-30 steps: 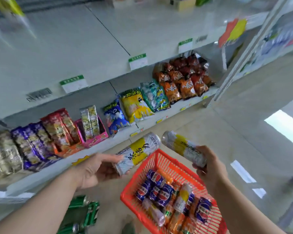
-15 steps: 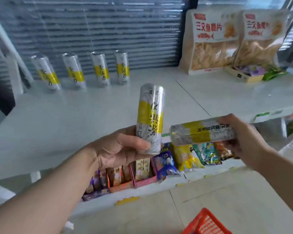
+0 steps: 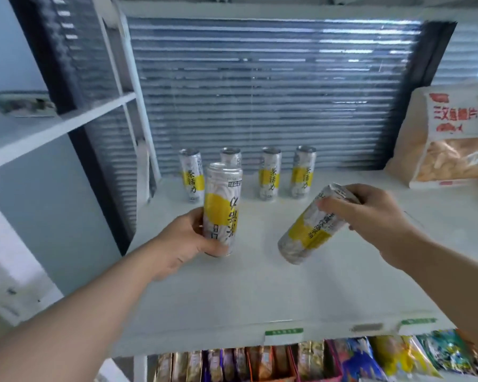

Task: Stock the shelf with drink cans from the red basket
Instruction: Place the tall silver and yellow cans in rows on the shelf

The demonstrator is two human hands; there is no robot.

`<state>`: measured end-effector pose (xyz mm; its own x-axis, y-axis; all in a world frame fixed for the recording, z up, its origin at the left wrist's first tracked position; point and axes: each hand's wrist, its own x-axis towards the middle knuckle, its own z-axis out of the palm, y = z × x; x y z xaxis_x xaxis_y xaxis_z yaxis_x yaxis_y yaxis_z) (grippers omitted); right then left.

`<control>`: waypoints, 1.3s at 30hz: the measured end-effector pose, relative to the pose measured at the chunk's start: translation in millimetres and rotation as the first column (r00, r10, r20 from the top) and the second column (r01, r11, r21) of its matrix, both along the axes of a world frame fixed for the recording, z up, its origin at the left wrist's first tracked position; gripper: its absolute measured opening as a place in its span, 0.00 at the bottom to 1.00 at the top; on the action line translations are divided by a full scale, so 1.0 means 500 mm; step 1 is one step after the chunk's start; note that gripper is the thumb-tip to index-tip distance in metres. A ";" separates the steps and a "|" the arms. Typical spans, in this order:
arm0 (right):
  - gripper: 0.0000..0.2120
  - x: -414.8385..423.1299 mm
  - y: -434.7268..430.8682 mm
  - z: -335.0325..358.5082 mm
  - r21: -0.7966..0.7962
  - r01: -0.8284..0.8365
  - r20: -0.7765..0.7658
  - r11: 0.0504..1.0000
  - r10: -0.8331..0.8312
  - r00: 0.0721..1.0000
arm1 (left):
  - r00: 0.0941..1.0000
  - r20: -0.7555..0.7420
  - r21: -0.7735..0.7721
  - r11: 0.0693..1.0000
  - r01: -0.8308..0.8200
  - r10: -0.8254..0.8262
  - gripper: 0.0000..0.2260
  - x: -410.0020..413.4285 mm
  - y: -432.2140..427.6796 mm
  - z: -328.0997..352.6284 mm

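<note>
1. Chiefly, the tilted can (image 3: 312, 224) in the right hand (image 3: 370, 216) looks likeliest to go wrong. The hand grips only its upper end, and its lower end points toward the lower left above the shelf (image 3: 260, 293). Set down aslant, it may land on its rim and topple.
2. The upright can (image 3: 222, 210) in the left hand (image 3: 182, 244) stands just in front of the back row of four cans (image 3: 269, 175). Pushed too far back, it could knock over the second can from the left.
3. Its label reads upside down, so it may end up standing inverted unless it is turned.
4. The two held cans are near each other at mid-frame and might clash if lowered together.
5. The left hand's fingers curl round the upright can's lower half, left of centre. Whether its base touches the shelf cannot be told. The tilted can hangs right of centre, below and left of its hand. The red basket is out of view.
</note>
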<state>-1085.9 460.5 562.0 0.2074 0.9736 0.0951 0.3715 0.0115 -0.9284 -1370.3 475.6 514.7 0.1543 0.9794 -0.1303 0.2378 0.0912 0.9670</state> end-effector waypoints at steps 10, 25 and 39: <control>0.13 -0.127 0.074 -0.055 0.025 -0.136 0.205 0.990 0.128 0.970 | 0.977 -0.129 0.040 0.985 -0.166 0.170 0.24 -0.082 0.001 -0.098; 0.15 -0.135 0.111 -0.072 -0.045 -0.257 0.243 0.965 0.260 0.935 | 0.956 -0.227 0.030 0.983 -0.183 0.185 0.26 -0.110 0.003 -0.079; 0.25 -0.147 0.121 -0.086 -0.016 -0.257 0.350 0.966 0.246 0.904 | 0.928 -0.330 0.096 0.984 -0.149 0.173 0.26 -0.120 0.070 0.099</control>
